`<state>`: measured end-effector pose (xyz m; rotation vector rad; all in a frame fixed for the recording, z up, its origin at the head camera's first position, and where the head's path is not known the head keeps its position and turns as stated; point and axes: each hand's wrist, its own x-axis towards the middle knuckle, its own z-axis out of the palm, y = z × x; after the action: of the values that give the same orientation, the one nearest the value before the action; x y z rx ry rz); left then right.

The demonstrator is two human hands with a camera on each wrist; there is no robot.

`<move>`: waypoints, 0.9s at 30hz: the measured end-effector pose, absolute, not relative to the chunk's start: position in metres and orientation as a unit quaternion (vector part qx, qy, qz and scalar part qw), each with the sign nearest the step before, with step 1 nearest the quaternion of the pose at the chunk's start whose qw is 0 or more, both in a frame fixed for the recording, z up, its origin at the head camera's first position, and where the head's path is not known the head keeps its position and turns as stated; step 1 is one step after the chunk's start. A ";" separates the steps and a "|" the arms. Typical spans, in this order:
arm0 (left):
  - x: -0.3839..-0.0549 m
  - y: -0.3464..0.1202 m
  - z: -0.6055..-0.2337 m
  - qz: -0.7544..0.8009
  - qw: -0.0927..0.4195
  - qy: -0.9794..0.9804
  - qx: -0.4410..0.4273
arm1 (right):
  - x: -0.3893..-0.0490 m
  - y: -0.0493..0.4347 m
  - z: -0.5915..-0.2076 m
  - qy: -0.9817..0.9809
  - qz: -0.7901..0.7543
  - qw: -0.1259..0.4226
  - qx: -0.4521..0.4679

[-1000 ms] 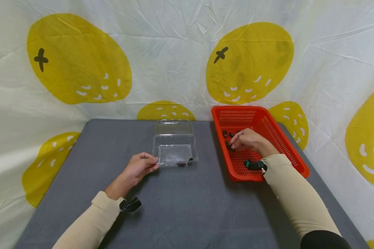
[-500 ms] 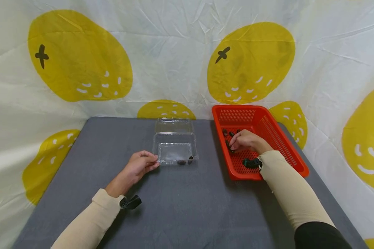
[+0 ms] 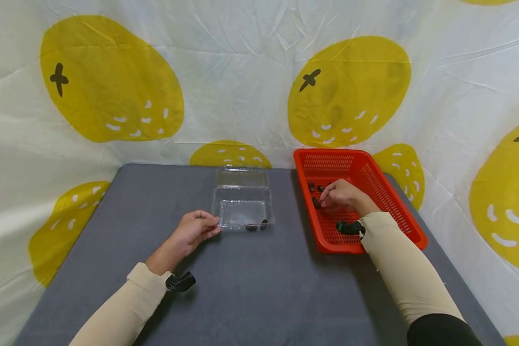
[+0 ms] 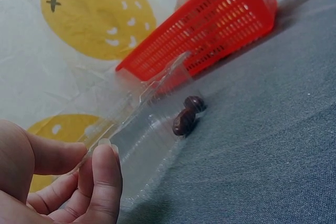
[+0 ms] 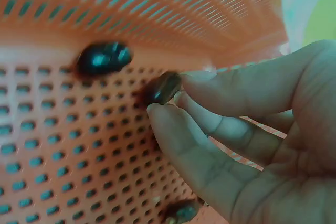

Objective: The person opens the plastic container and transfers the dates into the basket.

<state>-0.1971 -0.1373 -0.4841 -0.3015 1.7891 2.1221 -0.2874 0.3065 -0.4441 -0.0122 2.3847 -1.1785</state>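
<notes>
My left hand [image 3: 195, 230] pinches the left front rim of a clear plastic clamshell box [image 3: 242, 210], whose lid is folded back. Two dark brown, glossy dates [image 4: 184, 121] lie in the box's front right corner. Inside a red plastic basket [image 3: 328, 242], my right hand [image 3: 345, 196] pinches a date [image 5: 164, 88] between thumb and fingertips, low over the slotted floor. Another date [image 5: 104, 59] lies by the basket wall, and one more date [image 5: 181, 212] shows below the fingers. Part of the basket's contents is hidden behind the right hand.
A grey cloth-covered table [image 3: 251, 288] carries both containers, with the box left of the basket. A white curtain [image 3: 238, 86] printed with yellow fruit hangs along the back and sides. Dark bands with cameras sit on both wrists.
My right hand has stayed over the same spot in the basket, its fingertips shifting slightly at the dates. The left hand and the box have not moved; the head view has shifted a little.
</notes>
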 end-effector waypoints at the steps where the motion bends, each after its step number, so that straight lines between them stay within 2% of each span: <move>1: -0.197 -0.137 -0.484 0.749 0.174 0.631 -0.106 | -0.287 0.307 -0.442 0.872 -0.431 0.231 -0.008; 13: -0.197 -0.134 -0.483 0.752 0.172 0.628 -0.105 | -0.281 0.275 -0.405 0.801 -0.569 0.185 -0.017; 19: -0.198 -0.136 -0.485 0.757 0.171 0.623 -0.099 | -0.275 0.247 -0.390 0.806 -0.559 0.170 -0.093; 27: -0.199 -0.137 -0.486 0.747 0.178 0.632 -0.103 | -0.273 0.206 -0.392 0.802 -0.547 0.198 -0.135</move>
<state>-0.1989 -0.1375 -0.4865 -0.2900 1.7867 2.1139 -0.2729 0.2059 -0.3920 -0.3778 2.2451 -1.5300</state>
